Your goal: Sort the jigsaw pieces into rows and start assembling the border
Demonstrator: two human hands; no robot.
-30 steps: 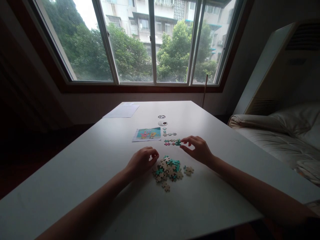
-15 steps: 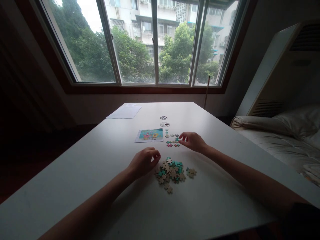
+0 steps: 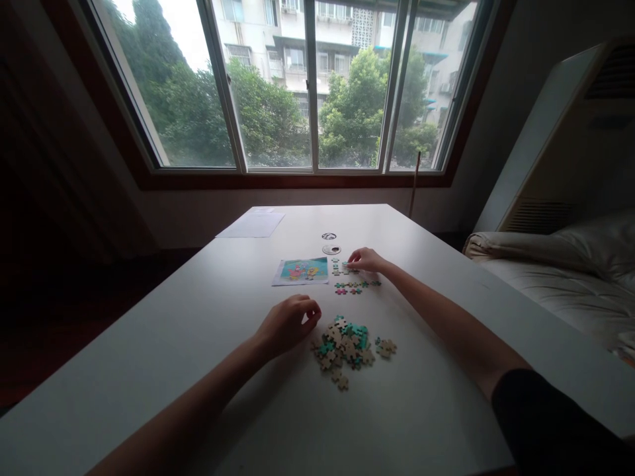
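Note:
My right hand reaches over the far group of laid-out jigsaw pieces, its fingers pinched on a small jigsaw piece at their tips. Below that hand runs a row of joined jigsaw pieces, with pink and green on them. My left hand rests on the table with fingers curled in and thumb and forefinger close together; nothing shows in it. Just right of it lies a loose pile of jigsaw pieces, some plain beige side up, some turquoise. A coloured cartoon picture sheet lies ahead of my left hand.
All of this is on a white table. Two round flat items lie beyond the pieces, and white paper lies at the far left corner. A pale cushioned seat stands to the right, a window ahead.
My right hand has moved away from me, from the joined row up to the farther pieces, uncovering the row's right end. The left hand has hardly moved. The view has shifted slightly.

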